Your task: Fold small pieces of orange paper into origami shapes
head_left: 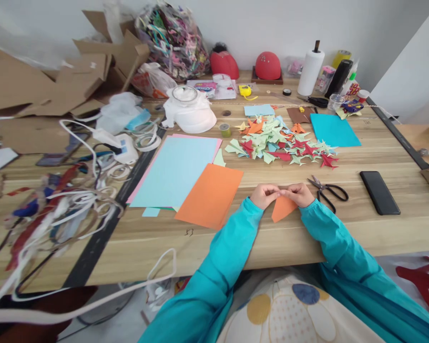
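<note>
A pale wall backs a busy wooden worktop [357, 238]; near the middle of its near edge, a folded orange paper [284, 209] sits in the fingers of two bare hands; its visible corner points to the near edge and slightly left, while the fingers cover the far end, so I can't tell its full long axis; the left hand [264, 195] and right hand [300, 194] pinch that far end, thumbs and forefingers closed, fingertips together; orange sheets [210, 195] lie by the left sleeve [236, 228], which overlaps their near corner; black-handled scissors [332, 191] rest just beside the right hand, blades toward the far edge; a black phone [380, 193] lies nearer the right edge; beyond come light-blue sheets [177, 166], then a heap of folded paper shapes [271, 138]; a white roll [311, 74] stands by the far edge.
</note>
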Motion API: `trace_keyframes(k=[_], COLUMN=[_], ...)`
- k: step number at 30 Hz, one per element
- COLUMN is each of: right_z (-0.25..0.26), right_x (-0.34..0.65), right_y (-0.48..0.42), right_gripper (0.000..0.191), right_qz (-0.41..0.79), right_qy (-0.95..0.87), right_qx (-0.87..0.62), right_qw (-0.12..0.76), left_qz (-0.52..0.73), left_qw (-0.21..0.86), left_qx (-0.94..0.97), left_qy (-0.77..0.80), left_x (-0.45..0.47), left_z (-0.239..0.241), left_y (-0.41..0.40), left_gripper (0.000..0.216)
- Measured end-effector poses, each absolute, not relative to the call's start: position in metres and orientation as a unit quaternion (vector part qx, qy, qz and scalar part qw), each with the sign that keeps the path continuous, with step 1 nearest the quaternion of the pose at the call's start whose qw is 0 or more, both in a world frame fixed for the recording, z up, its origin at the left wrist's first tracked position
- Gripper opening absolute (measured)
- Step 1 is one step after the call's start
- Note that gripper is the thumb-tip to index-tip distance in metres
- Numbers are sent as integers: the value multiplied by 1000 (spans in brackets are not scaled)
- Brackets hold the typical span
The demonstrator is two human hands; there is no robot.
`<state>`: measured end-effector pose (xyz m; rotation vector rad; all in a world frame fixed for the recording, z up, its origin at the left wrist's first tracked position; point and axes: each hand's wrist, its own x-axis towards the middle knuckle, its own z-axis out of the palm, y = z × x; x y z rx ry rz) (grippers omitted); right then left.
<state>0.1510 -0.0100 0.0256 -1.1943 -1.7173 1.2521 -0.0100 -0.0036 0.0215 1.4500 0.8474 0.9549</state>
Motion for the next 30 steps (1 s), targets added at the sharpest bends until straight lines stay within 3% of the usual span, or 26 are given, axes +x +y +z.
trace_keyframes(k=[7, 25, 30], right_z=[24, 24, 18], right_x=[149, 147, 147], right_y=[-11, -10, -9], right_gripper=[45, 55, 54], right_qz=[526, 482, 502], right_qy=[-663, -648, -650], right_qx=[-434, -456, -446], right_qw=[309, 374, 357], left_qz=[412, 417, 402], left_qw=[570, 586, 608], left_qx=[612, 570, 553], left_qy=[361, 398, 403], left_x=[-11, -11, -7], left_z=[23, 19, 18], left_y=[-3, 1, -1], left_gripper=[19, 18, 21])
